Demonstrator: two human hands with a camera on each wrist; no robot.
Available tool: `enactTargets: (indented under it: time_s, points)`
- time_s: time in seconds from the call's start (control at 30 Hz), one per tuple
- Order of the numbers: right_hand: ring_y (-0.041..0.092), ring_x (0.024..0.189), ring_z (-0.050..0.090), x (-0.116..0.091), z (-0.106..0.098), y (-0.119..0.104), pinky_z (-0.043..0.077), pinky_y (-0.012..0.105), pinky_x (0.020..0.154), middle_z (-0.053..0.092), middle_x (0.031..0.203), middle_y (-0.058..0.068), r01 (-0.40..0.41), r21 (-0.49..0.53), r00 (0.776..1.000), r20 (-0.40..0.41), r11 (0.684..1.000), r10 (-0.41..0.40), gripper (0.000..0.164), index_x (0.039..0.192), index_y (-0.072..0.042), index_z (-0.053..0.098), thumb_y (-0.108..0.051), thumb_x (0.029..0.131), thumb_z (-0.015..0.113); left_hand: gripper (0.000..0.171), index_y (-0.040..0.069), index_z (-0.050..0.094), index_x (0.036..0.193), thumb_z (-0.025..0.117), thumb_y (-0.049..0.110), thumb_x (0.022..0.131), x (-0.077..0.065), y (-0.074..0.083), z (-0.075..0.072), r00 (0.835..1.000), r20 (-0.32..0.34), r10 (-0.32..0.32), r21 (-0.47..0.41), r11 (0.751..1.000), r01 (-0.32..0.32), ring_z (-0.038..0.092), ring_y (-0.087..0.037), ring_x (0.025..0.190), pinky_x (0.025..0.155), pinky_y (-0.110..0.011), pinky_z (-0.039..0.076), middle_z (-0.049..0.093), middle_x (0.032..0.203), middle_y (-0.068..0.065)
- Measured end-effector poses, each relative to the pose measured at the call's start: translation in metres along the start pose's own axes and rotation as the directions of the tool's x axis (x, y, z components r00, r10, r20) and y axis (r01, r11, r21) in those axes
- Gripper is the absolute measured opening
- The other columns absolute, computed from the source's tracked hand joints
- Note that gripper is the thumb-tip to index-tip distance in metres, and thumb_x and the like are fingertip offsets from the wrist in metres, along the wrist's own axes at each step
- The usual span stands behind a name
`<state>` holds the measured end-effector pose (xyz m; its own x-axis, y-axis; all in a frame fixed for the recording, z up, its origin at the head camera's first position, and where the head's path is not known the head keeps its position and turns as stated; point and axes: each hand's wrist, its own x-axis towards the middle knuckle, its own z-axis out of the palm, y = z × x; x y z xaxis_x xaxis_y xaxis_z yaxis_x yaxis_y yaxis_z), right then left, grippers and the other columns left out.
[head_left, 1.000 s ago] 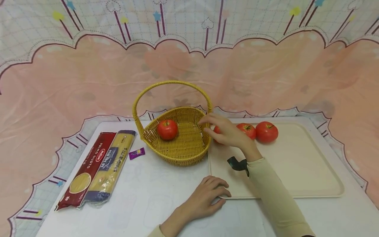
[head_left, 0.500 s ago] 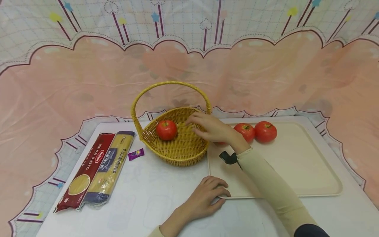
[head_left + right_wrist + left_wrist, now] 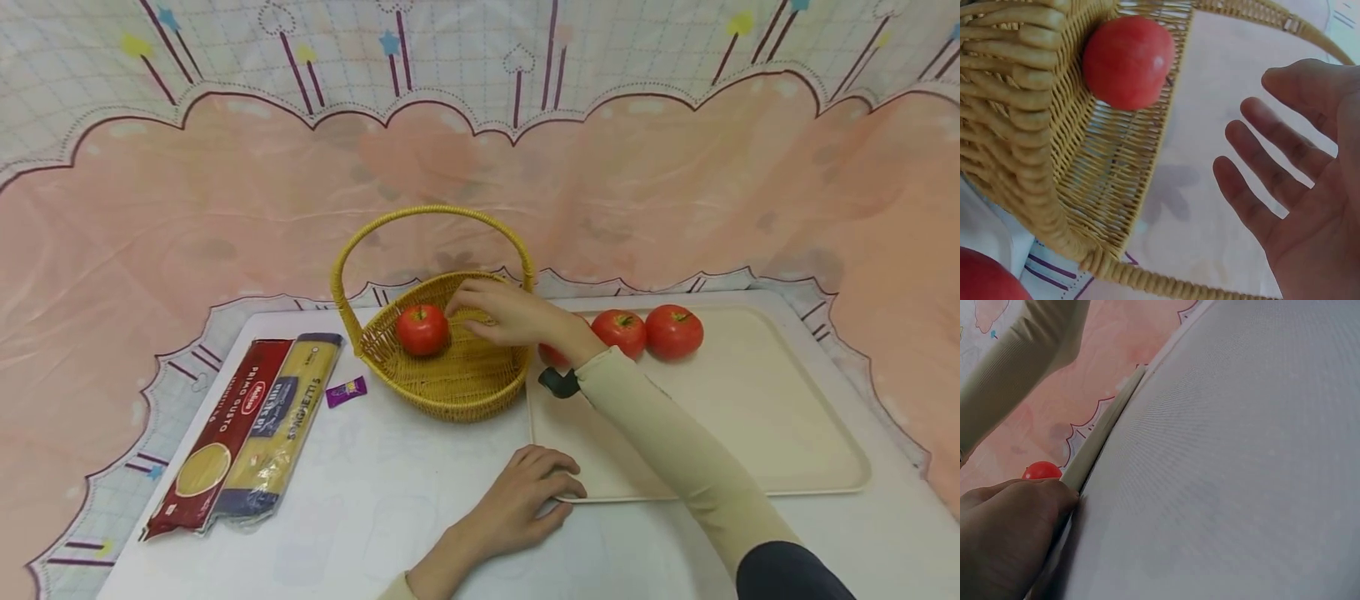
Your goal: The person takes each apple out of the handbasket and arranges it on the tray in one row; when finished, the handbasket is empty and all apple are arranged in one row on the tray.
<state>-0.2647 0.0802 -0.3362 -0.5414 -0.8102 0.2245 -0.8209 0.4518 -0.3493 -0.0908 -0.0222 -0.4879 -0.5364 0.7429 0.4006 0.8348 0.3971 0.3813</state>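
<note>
My right hand is over the yellow wicker basket, fingers apart and holding nothing. Its fingertips come close to the right side of a red apple lying in the basket. In the right wrist view, the hand is spread beside the basket's rim, with the apple inside. My left hand holds the near left corner of the cream tray, fingers over its rim and thumb in front. The left wrist view shows that hand at the tray's edge.
Two red apples sit along the tray's far side, and another is partly hidden behind my right wrist. Two spaghetti packs lie on the left of the white table, with a small purple packet beside the basket. The basket's handle arches above.
My right hand has moved left, from the basket's right rim to above its inside, nearer the apple there. The left hand has stayed on the tray's corner.
</note>
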Motion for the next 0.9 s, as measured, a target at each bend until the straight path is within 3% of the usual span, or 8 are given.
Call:
enactTargets:
  time_s: [0.6,0.9]
  points:
    - [0.015,0.121,0.048,0.037,0.009,0.009,0.039,0.032,0.106,0.051,0.129,-0.002,-0.060,0.001,0.989,0.135,0.998,0.059,0.031,0.125,-0.018,0.056,-0.023,0.094,0.054,0.017,0.030,0.063,0.105,0.063,0.026,0.088,0.005,0.001,0.000,1.000,-0.009,0.003,0.013,1.000,-0.003,0.047,-0.007,0.116,0.108,-0.031,0.033,0.055,0.120,0.010]
    - [0.018,0.124,0.044,0.049,0.023,0.014,0.037,0.037,0.109,0.045,0.134,0.002,-0.158,0.009,0.956,0.250,0.987,0.150,0.041,0.135,-0.024,0.048,-0.027,0.094,0.054,0.017,0.031,0.063,0.103,0.064,0.026,0.088,0.002,0.003,0.004,1.000,-0.014,-0.009,0.016,1.000,0.010,0.046,-0.006,0.115,0.107,-0.030,0.032,0.054,0.120,0.012]
